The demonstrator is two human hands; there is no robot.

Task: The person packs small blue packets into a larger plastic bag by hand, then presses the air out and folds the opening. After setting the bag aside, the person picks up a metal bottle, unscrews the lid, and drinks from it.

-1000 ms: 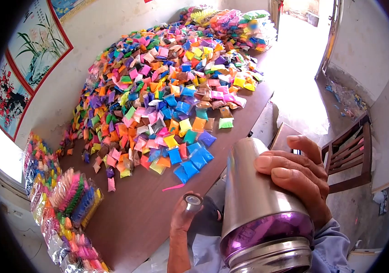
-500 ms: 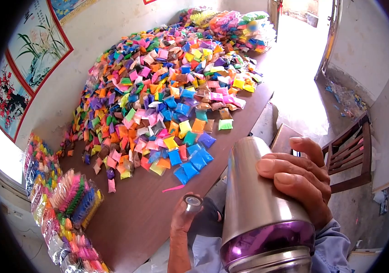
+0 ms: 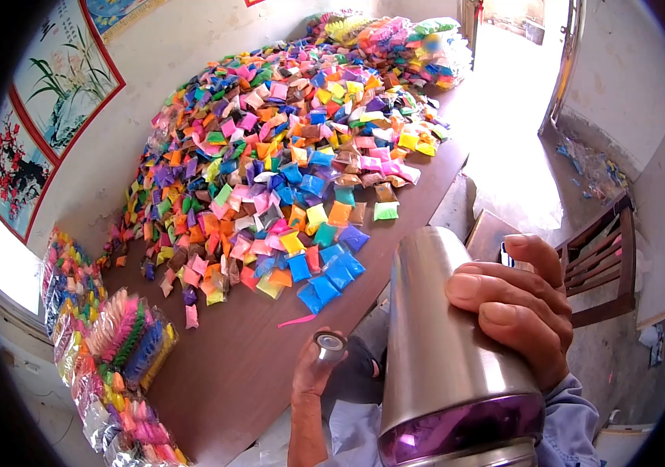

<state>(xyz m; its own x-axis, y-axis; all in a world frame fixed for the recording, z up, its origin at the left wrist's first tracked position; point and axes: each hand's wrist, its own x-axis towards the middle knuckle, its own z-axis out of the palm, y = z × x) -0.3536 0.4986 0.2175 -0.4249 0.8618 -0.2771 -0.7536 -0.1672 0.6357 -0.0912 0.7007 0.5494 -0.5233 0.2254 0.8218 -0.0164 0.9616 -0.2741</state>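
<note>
— Brown wood made up the worktop (image 3: 231, 366), did it not, running from the person's lap toward the far wall?

— It did, and a heap of small coloured sachets (image 3: 270, 156) covered most of it, pink, orange, blue, yellow and purple all mixed. A few blue sachets (image 3: 325, 284) lay at the near edge of the heap, with a thin pink strip (image 3: 295, 320) on bare wood just beside them.

— Where was the flask?

— The steel flask (image 3: 441, 327) was raised close to the camera at the lower right. It was tilted, with its base pointing away toward the worktop and its purple band at the bottom edge of the view. The right hand (image 3: 523, 307) was wrapped round its side, fingers (image 3: 496, 284) curled across the metal and pressed against it.

— And the other hand?

— The left hand (image 3: 313, 370) sat lower, just off the worktop's near edge. It was closed round a small steel cap (image 3: 330, 342) whose round top faced up. Cap and flask were apart.

— What else was about?

— Clear bags of packed coloured pieces (image 3: 115, 350) lay along the left end of the worktop. Two flower paintings (image 3: 60, 78) hung on the wall. A wooden chair (image 3: 597, 257) stood on the floor to the right, near a bright doorway (image 3: 519, 47).
</note>
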